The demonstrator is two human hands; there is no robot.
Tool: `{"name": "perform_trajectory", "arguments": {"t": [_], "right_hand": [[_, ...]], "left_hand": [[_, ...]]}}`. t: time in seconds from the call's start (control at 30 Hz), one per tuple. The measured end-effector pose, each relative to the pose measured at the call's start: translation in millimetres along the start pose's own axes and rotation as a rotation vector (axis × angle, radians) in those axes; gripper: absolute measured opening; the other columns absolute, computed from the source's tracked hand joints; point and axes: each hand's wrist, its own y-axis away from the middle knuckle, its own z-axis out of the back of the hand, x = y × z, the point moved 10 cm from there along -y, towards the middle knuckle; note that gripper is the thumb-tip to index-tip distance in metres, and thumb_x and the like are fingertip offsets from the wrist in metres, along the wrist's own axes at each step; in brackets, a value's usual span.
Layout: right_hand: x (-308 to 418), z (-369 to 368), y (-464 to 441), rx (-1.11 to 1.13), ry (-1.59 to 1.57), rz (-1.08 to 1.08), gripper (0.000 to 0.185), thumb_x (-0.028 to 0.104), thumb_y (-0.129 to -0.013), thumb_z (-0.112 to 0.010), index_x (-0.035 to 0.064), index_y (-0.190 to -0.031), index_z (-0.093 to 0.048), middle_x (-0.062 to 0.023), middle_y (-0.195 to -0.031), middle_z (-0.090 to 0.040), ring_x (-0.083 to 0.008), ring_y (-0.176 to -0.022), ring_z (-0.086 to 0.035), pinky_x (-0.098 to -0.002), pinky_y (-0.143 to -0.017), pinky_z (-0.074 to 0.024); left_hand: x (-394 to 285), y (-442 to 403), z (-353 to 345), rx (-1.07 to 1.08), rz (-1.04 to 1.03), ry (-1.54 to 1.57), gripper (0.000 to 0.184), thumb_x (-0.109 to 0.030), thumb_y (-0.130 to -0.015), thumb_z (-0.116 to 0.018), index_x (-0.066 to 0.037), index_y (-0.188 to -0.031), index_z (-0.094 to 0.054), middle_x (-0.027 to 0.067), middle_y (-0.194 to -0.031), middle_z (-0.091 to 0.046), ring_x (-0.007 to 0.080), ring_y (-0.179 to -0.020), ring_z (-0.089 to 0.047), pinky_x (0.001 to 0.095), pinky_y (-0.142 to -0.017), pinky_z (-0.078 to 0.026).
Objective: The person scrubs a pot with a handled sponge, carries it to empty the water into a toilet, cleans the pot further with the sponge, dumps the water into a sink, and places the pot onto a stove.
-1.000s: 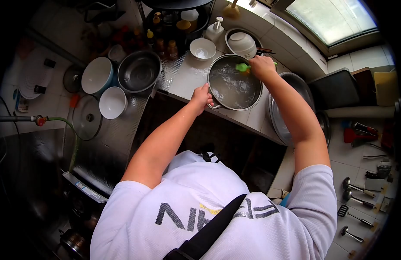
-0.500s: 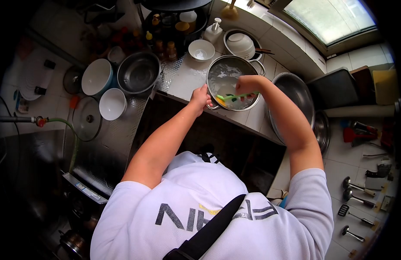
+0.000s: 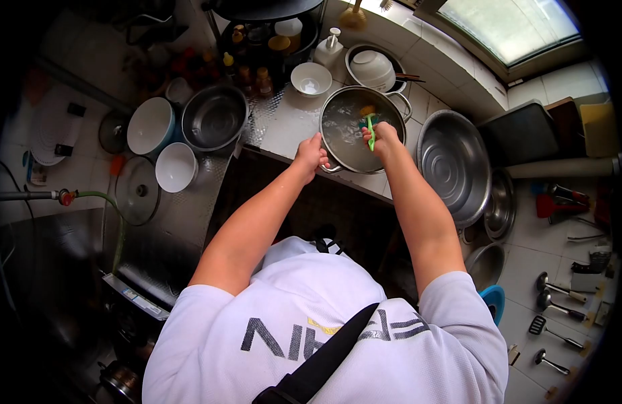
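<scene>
A steel pot with cloudy water in it stands on the white tiled counter. My left hand is closed on the pot's near-left rim, by its side handle. In my right hand is a green-handled dish brush, held over the inside of the pot. The brush's yellow and dark end points toward the pot's far wall, partly in the water. A white bowl sits just behind the pot on the left.
Behind the pot, another bowl rests in a basin with chopsticks beside it. A large metal basin leans at the right. Bowls and a dark metal basin stand on the left, near a glass lid. Ladles hang far right.
My right hand has swung the brush from lying sideways across the near side to pointing at the far wall. My right forearm has moved left. The left hand stays on the pot.
</scene>
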Motion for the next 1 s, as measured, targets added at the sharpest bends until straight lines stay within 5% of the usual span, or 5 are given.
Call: {"name": "perform_trajectory", "arguments": {"t": [0.33,0.57,0.7,0.87,1.0], "right_hand": [[13.9,-39.6,6.7,0.077,0.892,0.329,0.012,0.007,-0.09,-0.05,0.0048,-0.099,-0.058,-0.0109,-0.073,-0.061,-0.0147,-0.048,-0.049,-0.0307,-0.041,-0.0381],[4.5,-69.1,60.1,0.459,1.635,0.279,0.02,0.013,-0.084,-0.056,0.0046,-0.099,-0.067,-0.0069,-0.074,-0.066,-0.0129,-0.051,-0.053,-0.0295,-0.045,-0.0442],[6.1,-57.2,87.8,0.44,2.148,0.142,0.02,0.017,-0.079,-0.06,0.0061,-0.092,-0.07,-0.0054,-0.074,-0.067,-0.0148,-0.057,-0.061,-0.0313,-0.052,-0.0508],[59.8,-55.7,82.4,-0.069,2.624,0.57,0.026,0.015,-0.08,-0.062,0.0077,-0.103,-0.071,-0.012,-0.109,-0.068,-0.0258,-0.102,-0.066,-0.0386,-0.078,-0.0537],[82.9,-78.3,80.9,-0.183,2.682,0.761,0.02,0.02,-0.083,-0.062,0.0143,-0.099,-0.073,-0.0077,-0.106,-0.07,-0.0228,-0.097,-0.068,-0.0348,-0.075,-0.0527]], "left_hand": [[0.4,-4.2,1.8,0.016,0.022,-0.048,0.034,-0.038,-0.101,-0.036,-0.015,-0.077,-0.037,-0.0035,-0.057,-0.033,0.009,-0.043,-0.035,0.0308,-0.048,-0.047],[2.3,-4.5,0.8,0.015,0.029,-0.029,0.035,-0.039,-0.101,-0.036,-0.015,-0.075,-0.037,-0.0043,-0.057,-0.033,0.009,-0.043,-0.034,0.0306,-0.048,-0.047],[-0.4,-1.1,-0.3,-0.003,0.04,-0.038,0.035,-0.039,-0.101,-0.036,-0.015,-0.076,-0.037,-0.0043,-0.058,-0.033,0.0087,-0.043,-0.035,0.0303,-0.048,-0.047],[-0.1,0.4,0.4,-0.009,0.053,-0.058,0.034,-0.038,-0.102,-0.035,-0.014,-0.078,-0.039,-0.0041,-0.058,-0.034,0.0086,-0.043,-0.035,0.0303,-0.049,-0.047],[-1.0,-1.0,-1.4,0.014,0.038,-0.028,0.033,-0.038,-0.101,-0.035,-0.013,-0.08,-0.041,-0.004,-0.058,-0.034,0.0089,-0.043,-0.035,0.0306,-0.049,-0.048]]}}
